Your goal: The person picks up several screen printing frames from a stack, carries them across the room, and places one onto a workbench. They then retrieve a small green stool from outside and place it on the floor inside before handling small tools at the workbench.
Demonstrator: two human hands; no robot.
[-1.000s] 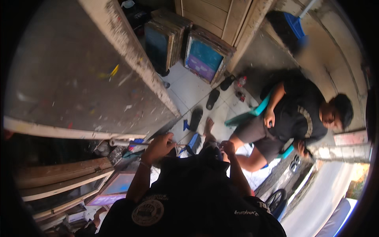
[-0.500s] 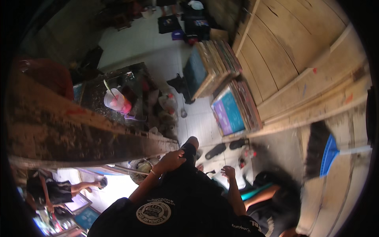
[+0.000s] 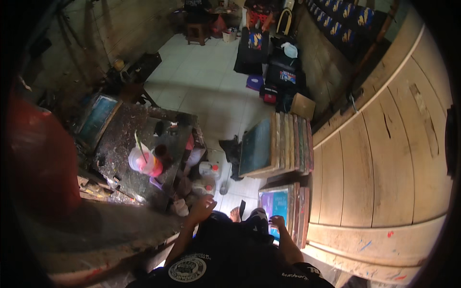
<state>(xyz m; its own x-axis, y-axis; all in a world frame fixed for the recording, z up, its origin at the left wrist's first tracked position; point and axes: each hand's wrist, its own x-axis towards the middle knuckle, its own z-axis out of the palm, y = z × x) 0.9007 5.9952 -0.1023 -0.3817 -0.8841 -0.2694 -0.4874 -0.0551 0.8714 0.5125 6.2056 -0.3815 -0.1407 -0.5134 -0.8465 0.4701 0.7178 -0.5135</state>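
My left hand hangs low at my left side with its fingers loosely apart and nothing in it. It is nearest to some plastic jugs beside a dark, paint-stained worktable. On that table stands a translucent tub of pink paint with a stick in it. At my other side, my right hand is empty too, its fingers slightly bent and apart. It overlaps the edge of a teal and purple framed screen in view. Whether it touches that screen, I cannot tell.
More wooden-framed screens lean in a row ahead on the right, by a plank wall. A pale tiled floor runs forward. At the far end a person is near dark printed cloths. A red bag bulges at left.
My view has shifted forward and up, toward the far end of the room. The screens and worktable appear closer; the people and broom seen earlier have left the view. Both hands remain empty.
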